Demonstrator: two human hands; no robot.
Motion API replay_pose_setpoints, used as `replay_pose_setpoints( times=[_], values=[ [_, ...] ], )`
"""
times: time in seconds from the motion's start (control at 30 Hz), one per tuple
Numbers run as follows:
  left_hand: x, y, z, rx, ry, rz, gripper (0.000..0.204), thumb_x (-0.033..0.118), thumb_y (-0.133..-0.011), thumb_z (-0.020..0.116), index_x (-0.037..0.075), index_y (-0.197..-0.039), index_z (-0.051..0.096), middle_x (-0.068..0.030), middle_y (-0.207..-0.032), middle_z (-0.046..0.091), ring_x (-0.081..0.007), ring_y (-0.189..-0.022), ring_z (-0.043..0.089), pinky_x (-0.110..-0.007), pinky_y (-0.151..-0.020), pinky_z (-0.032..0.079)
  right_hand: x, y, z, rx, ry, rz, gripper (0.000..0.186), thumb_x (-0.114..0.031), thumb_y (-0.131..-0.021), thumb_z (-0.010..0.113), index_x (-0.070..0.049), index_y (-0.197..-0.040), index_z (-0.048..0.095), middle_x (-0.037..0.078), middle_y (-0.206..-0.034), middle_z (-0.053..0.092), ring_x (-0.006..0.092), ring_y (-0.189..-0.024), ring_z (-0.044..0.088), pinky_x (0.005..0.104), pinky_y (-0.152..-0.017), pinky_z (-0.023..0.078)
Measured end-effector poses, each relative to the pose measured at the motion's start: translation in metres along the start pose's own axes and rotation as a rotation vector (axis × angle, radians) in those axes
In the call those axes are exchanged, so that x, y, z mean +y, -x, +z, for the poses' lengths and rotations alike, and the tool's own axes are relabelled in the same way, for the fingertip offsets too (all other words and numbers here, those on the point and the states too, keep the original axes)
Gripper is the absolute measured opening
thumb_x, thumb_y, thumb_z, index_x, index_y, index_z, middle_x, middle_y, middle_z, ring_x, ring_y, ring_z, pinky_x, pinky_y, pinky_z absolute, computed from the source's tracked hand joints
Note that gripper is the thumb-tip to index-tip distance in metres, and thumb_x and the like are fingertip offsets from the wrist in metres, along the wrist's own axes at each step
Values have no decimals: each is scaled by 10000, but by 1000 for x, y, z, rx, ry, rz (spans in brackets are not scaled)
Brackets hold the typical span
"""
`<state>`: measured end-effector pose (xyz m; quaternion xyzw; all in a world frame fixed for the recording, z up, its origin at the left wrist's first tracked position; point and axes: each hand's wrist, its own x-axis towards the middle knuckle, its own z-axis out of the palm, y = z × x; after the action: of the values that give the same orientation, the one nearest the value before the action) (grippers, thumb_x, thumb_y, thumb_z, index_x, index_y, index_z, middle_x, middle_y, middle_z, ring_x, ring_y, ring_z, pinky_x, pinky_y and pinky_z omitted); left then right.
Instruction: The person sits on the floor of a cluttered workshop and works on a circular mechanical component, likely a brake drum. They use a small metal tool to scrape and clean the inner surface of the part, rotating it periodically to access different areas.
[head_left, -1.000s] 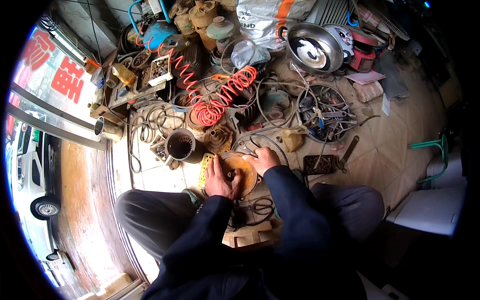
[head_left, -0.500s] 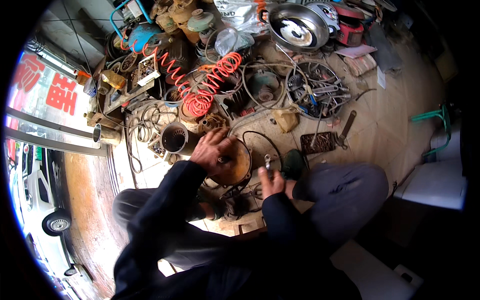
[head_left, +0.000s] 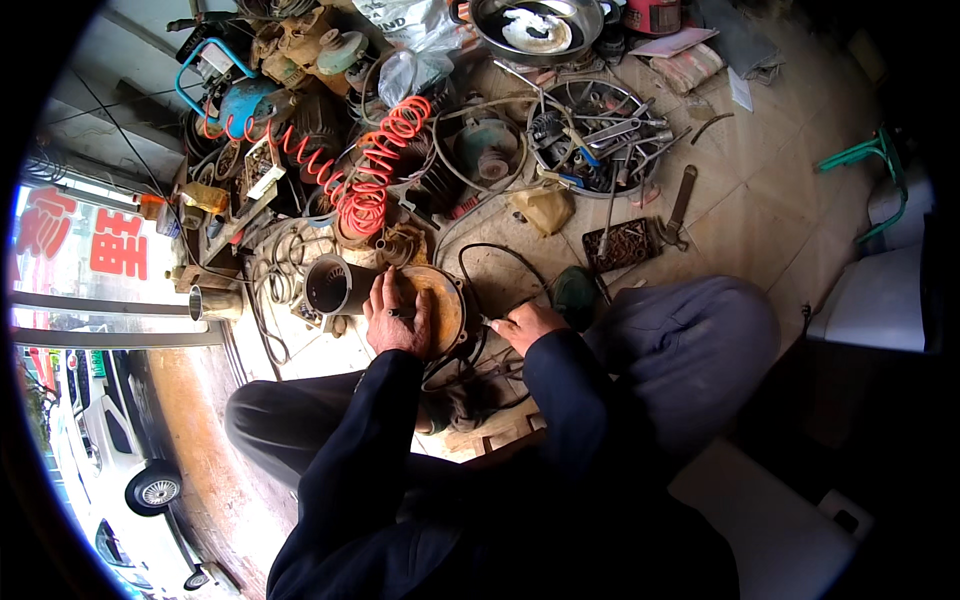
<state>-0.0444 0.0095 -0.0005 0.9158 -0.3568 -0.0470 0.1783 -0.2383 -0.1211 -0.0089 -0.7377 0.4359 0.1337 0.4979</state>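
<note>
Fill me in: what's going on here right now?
A person has their left hand on a round rusty cover, on the floor in front of them. Their right hand is at the cover's right side, gripping what looks like a small metal tool; whether its tip touches the cover is too small to tell. A hollow cylinder stands just left of the cover, and a red coiled hose lies beyond it.
</note>
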Motion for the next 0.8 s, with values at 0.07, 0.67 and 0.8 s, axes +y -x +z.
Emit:
replay_pose_setpoints(
  times=[0.07,0.67,0.8],
  values=[
    [-4,0,1,11,-10,7,689,427,-903,675,139,-1486,447,-146,-1500,465,-391,-1313,468,-463,-1083,421,-1,-7,3,-54,25,-48,495,-503,-924,626,-24,-824,705,232,-856,695,403,-812,672,469,-747,527],
    [4,-2,1,4,9,2,706,453,-896,657,132,-1488,445,-177,-1505,457,-409,-1324,456,-482,-1093,416,25,-44,75,96,-94,-18,468,-476,-948,617,-21,-964,727,260,-963,697,428,-942,675,495,-826,527],
    [6,1,0,18,-15,-6,654,379,-913,664,132,-1480,452,-174,-1481,477,-405,-1307,470,-478,-1090,406,3,-18,182,624,-497,81,531,-484,-987,544,3,-833,690,276,-821,660,466,-821,646,514,-773,499]
  ],
)
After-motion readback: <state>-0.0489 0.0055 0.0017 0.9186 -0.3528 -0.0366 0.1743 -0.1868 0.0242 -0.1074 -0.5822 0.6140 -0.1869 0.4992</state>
